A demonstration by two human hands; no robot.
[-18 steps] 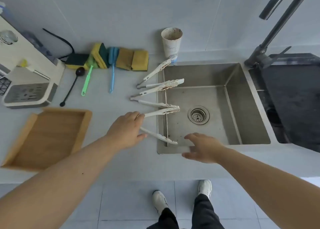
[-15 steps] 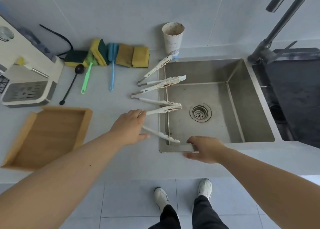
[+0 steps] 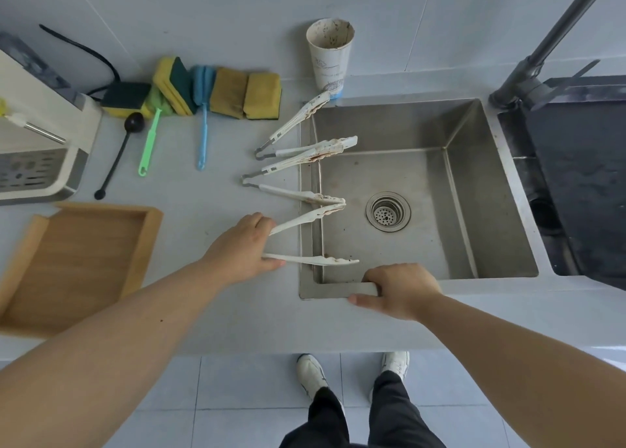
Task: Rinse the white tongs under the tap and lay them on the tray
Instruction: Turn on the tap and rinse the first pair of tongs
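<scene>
Three stained white tongs lie on the grey counter with their tips over the left rim of the steel sink (image 3: 474,176). My left hand (image 3: 242,248) grips the hinge end of the nearest tongs (image 3: 315,261), whose two arms spread out toward the sink. The middle tongs (image 3: 288,193) and the far tongs (image 3: 298,115) lie untouched. My right hand (image 3: 403,288) grips the sink's front rim, fingers curled over the edge. The wooden tray (image 3: 149,244) sits at the left of the counter. The tap (image 3: 542,58) rises at the back right.
A dirty paper cup (image 3: 330,55) stands behind the sink. Sponges (image 3: 247,93), a blue brush (image 3: 203,126), a green brush (image 3: 150,139) and a black spoon (image 3: 117,156) lie at the back. A white appliance (image 3: 37,149) stands far left, a dark tray (image 3: 582,163) right of the sink.
My right hand came down onto the sink's front rim and curled over it. My left hand closed round the hinge end of the nearest tongs.
</scene>
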